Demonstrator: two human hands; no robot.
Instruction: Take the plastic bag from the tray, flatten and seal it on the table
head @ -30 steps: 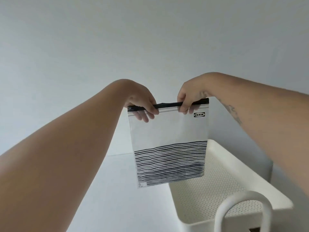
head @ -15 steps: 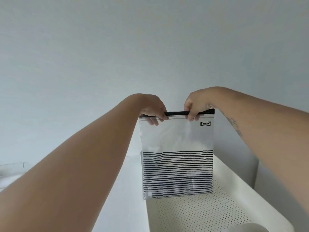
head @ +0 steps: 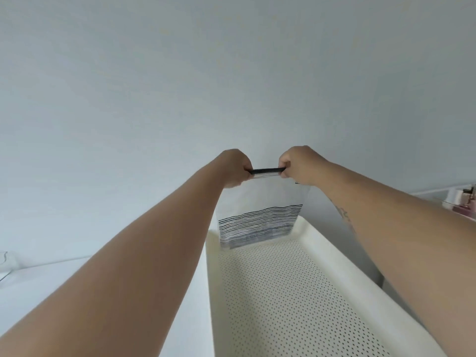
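Both hands have slid closer together along the bag's top edge since a second ago, and the whole thing has drifted right so it now hangs over the tray instead of just left of it

Biggest thing below the hands is the white worktop, a wide bare stretch down and to the left of the left hand, so plenty of room to lay something flat there. Under and toward me from the right hand is the perforated tray, raised rim all round, its left wall running right along the worktop.

The plastic bag hangs straight down from the hands, white on top, dark stripes at the bottom, and its lower edge sits just above or maybe touching the tray floor at the far end, can't tell which. Holding it by the top lets it drop flat under its own weight, which I'd guess is the point before laying it down.

Left hand is closed in a pinch on the left part of the black zip strip, right hand pinched on the right part, only a short bit of strip showing between them.

To get it onto the worktop the bag has to swing left over the tray's left rim, and that hanging bottom edge looks like the bit that could catch
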